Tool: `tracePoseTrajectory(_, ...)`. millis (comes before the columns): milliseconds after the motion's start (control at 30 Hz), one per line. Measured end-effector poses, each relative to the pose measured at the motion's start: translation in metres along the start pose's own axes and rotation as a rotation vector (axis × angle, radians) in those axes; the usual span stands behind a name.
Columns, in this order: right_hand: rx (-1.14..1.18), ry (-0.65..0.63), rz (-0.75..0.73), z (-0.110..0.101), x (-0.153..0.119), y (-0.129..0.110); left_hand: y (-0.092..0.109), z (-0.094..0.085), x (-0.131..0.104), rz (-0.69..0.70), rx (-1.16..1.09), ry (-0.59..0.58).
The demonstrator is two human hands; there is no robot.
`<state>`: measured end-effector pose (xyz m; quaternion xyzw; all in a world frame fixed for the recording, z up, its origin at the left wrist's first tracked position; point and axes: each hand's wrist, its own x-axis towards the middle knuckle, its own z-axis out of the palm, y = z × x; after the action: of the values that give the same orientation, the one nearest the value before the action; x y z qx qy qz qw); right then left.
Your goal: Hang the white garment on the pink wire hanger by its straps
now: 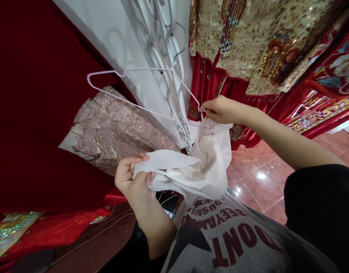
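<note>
A thin pink clothes hanger [151, 69] hangs by its hook from a white scrolled metal rack [160, 41]. My right hand [216, 109] is closed at the hanger's right end, pinching a strap or edge of a sheer white garment [216, 151] there. Bunched folds of the garment hang below that hand and reach across to the left. My left hand [137, 178] grips the garment's other side, fingers behind it and thumb in front. The hanger's left end is bare, above and left of my left hand.
A pinkish crinkled garment [114, 129] and deep red cloth [35, 94] are at the left. Gold sequined clothing [248, 45] hangs at the upper right over red fabric. Pink floor tiles [254, 170] show below, and a dark object with cables is partly hidden under my left arm.
</note>
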<state>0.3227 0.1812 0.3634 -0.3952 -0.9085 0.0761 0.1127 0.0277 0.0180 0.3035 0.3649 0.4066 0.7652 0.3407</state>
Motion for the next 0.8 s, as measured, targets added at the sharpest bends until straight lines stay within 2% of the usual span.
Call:
tracePoseTrajectory(133, -0.075, 0.029, 0.134, 0.003, -0.003, -0.003, 0.001, -0.002, 0.002, -0.004, -0.017, -0.002)
tracePoseTrajectory(233, -0.066, 0.186, 0.27, 0.009, -0.006, -0.002, 0.003, -0.003, 0.003, -0.013, -0.033, 0.007)
tracePoseTrajectory(300, -0.016, 0.302, 0.307, 0.014, -0.008, 0.005, 0.004, -0.003, 0.003, -0.023, -0.033, 0.014)
tracePoseTrajectory(467, 0.129, 0.465, 0.383, 0.025, -0.017, 0.046, 0.003, -0.008, 0.001, -0.041, -0.014, 0.017)
tracePoseTrajectory(600, 0.19, 0.539, 0.524, 0.038, -0.043, 0.085, -0.005, -0.009, 0.004, -0.029, 0.01, 0.03)
tracePoseTrajectory(700, 0.256, 0.477, 0.773, 0.053, -0.068, 0.098, -0.013, -0.006, 0.008, 0.01, 0.063, 0.071)
tracePoseTrajectory(800, 0.296, 0.302, 0.93, 0.071, -0.092, 0.096, -0.019, -0.001, 0.013, 0.158, 0.208, 0.121)
